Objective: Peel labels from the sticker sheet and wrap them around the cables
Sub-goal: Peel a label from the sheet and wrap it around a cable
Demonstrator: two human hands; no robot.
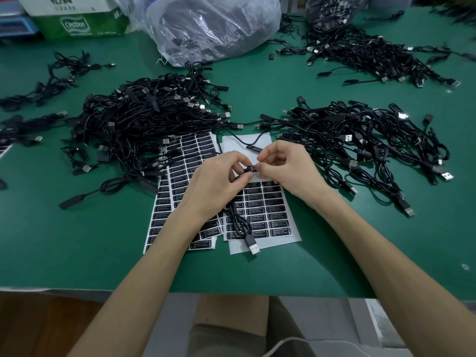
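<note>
Left hand (216, 177) and right hand (286, 167) meet over the sticker sheet (268, 202) at table (77, 240) centre, both pinching a black cable (238, 220) w/ a label (251, 168) btwn fingertips. Cable's USB plug (252, 246) lies on the sheet's near edge. Cable piles sit far left (144, 119) & right (360, 135); plastic bag (213, 27) at far centre.
</note>
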